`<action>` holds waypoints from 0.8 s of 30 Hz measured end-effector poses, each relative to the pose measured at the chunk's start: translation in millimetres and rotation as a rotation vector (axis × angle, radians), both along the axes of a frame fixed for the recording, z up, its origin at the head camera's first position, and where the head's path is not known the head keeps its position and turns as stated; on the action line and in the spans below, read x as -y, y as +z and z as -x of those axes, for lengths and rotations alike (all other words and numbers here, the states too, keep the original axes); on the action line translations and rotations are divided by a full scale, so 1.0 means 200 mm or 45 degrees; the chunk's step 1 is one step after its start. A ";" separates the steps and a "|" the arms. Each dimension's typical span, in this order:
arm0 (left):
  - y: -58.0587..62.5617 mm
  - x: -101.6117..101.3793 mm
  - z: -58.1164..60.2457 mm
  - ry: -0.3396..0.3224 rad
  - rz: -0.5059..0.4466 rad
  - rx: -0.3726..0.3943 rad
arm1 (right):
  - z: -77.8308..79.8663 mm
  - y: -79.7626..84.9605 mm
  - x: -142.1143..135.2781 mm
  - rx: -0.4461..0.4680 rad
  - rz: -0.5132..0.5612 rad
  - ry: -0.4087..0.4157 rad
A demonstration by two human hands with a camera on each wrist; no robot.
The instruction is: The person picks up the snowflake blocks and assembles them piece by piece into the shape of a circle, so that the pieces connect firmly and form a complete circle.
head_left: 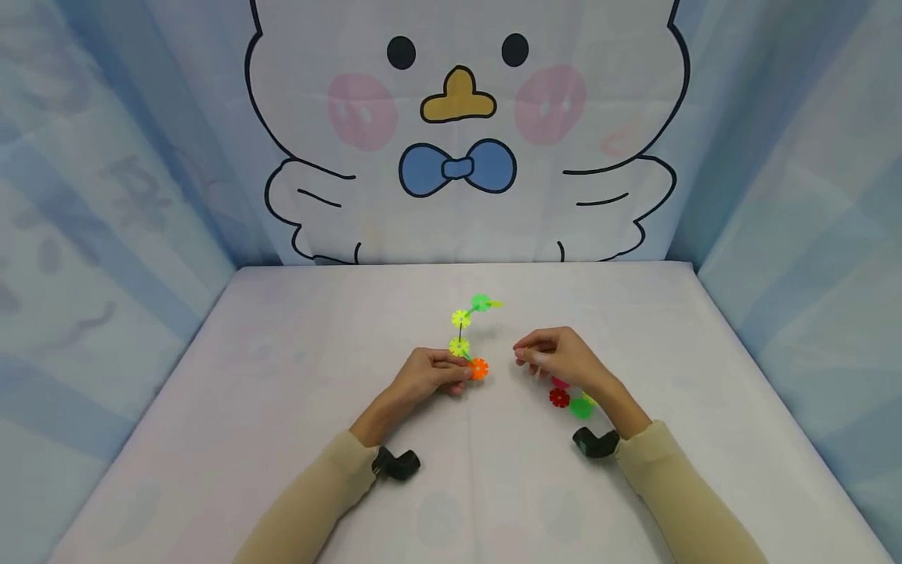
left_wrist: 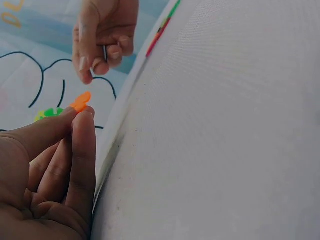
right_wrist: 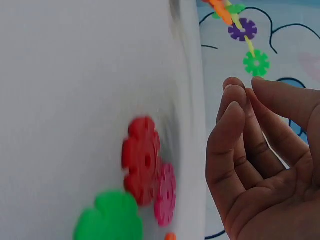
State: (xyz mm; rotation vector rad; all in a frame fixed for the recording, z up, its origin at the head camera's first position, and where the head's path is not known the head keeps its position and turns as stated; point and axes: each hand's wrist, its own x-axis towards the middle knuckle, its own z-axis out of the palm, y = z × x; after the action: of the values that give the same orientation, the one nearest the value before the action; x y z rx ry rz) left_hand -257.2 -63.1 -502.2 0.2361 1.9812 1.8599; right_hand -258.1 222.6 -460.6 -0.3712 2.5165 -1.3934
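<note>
My left hand (head_left: 431, 372) pinches an orange notched plastic disc (head_left: 479, 369) between thumb and fingers. This disc ends a chain of linked snowflake discs, including a yellow disc (head_left: 460, 346) and a green disc (head_left: 481, 302); some links stand edge-on. A purple disc (right_wrist: 243, 30) in the chain shows in the right wrist view. To the right of the chain, my right hand (head_left: 564, 356) hovers with loosely bent fingers. A small gap parts its thumb (right_wrist: 280, 95) from the fingertips, and nothing is visible between them.
Loose discs lie on the white-covered table (head_left: 317, 329) below the right hand: a red disc (head_left: 560, 398), a green disc (head_left: 582, 408), a pink disc (right_wrist: 166, 194) partly hidden, and a yellow one behind. Patterned cloth (head_left: 458, 227) walls the back and sides.
</note>
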 end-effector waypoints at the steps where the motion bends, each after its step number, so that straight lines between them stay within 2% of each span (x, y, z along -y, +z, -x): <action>1: 0.00 0.00 0.00 0.002 -0.012 0.004 | 0.00 0.00 -0.03 -0.018 -0.028 -0.005; 6: 0.00 0.01 0.00 0.034 -0.039 0.010 | 0.02 0.02 -0.16 -0.116 -0.196 -0.036; 11: 0.00 0.00 0.01 0.024 -0.021 0.017 | 0.00 0.04 -0.31 -0.194 -0.393 -0.081; 17: 0.00 -0.01 0.01 0.012 -0.003 0.008 | -0.04 0.05 -0.43 -0.144 -0.524 -0.065; 24: 0.01 -0.02 0.01 0.009 -0.023 0.011 | -0.04 0.04 -0.46 -0.072 -0.552 -0.034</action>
State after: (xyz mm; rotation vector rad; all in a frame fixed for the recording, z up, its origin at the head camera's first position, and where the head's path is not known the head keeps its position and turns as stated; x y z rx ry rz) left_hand -258.7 -58.3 -500.9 0.2259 1.9625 1.8808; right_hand -249.7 314.4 -453.3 -0.2934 2.7803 -0.8166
